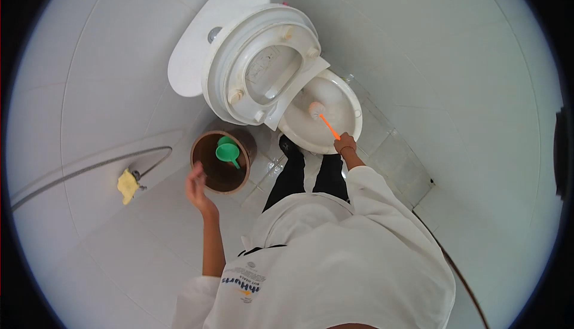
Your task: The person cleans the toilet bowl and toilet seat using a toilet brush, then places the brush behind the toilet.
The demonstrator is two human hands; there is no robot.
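My right hand [345, 144] is closed around the orange handle of a toilet brush [330, 126]. The pale, round brush head is down inside the bowl of the white toilet [357, 99]. Its seat and lid [224, 84] are raised against the tank. My left hand [196, 187] is held up beside the rim of a brown bucket [246, 176], fingers extended and slightly blurred, with nothing in it. Inside the bucket are green dippers [227, 152], one partly covering another.
On the left wall, a yellow cloth [127, 186] hangs at a tap [139, 176], and a flexible metal hose [89, 166] runs along the wall. The white tank top [188, 60] is behind the toilet. Tiled walls stand close on both sides, and the floor tiles [388, 161] look wet.
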